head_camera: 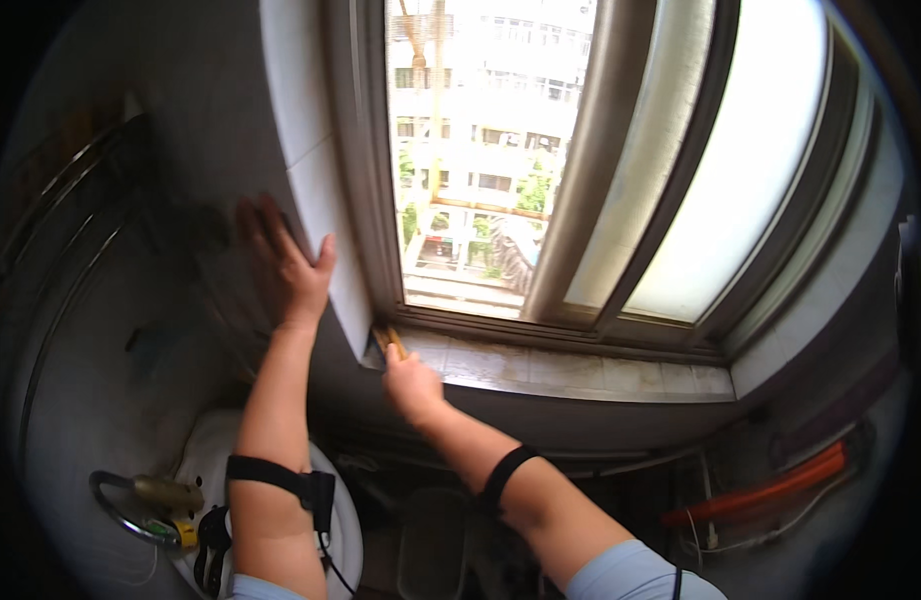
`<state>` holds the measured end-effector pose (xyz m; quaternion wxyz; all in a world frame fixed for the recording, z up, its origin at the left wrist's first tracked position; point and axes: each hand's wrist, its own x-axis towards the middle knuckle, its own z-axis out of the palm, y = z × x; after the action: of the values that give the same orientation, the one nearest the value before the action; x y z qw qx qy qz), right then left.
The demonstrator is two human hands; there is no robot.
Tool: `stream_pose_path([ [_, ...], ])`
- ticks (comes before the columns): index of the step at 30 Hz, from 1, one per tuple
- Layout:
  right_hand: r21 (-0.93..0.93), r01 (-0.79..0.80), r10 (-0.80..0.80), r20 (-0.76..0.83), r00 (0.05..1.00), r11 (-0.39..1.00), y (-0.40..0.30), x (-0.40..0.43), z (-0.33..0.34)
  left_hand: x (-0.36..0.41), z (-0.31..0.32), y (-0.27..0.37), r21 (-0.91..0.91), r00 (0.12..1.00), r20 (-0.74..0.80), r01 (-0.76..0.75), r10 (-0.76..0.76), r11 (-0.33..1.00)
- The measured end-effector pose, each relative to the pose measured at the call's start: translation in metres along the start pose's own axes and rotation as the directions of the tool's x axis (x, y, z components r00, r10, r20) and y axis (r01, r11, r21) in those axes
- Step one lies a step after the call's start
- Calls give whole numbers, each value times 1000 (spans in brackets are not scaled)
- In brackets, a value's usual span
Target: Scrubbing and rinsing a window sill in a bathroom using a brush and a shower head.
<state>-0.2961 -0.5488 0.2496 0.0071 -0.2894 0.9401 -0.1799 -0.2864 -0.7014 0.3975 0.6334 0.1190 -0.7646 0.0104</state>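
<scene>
My left hand (286,270) rests with spread fingers against the tiled wall at the corner of the window recess, holding nothing. My right hand (414,381) is closed on a small yellowish-brown tool (388,340), perhaps a brush; its far end is at the left corner of the windowsill (535,367), and its exact kind cannot be told. The tiled sill bears brownish marks. Just above it stands the metal frame of a sliding window (505,324). Both forearms wear black straps, the left one with a small black device.
A white washbasin (348,510) with a curved metal faucet (112,510) lies below my left arm. Curved metal rails (70,300) run along the left wall. A long orange-red object (768,484) and a pale cable are at the lower right.
</scene>
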Motion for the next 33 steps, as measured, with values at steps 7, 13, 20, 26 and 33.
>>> stream_pose_path([
  [7, -125, -59, 47, -98, 994, 990, 77, -60, -28, 1, -5, -1, 83, 999, 6, -50, 49, 995],
  [13, -234, -297, 274, -129, 953, 926, 223, -166, -112, 1, -28, 7, 64, 995, 90, 41, -47, 997],
  [20, -224, -403, 386, -117, 915, 887, 230, -176, -123, -106, -79, 72, -504, 915, 404, 209, 15, 838],
  [26, -89, -294, 289, -67, 955, 952, 219, -166, -114, -189, -109, 143, -497, 576, 809, 567, 115, 657],
  [33, -217, -586, 564, -156, 811, 781, 373, -246, -199, -328, -165, 113, 31, -89, 992, 866, 91, 499],
])
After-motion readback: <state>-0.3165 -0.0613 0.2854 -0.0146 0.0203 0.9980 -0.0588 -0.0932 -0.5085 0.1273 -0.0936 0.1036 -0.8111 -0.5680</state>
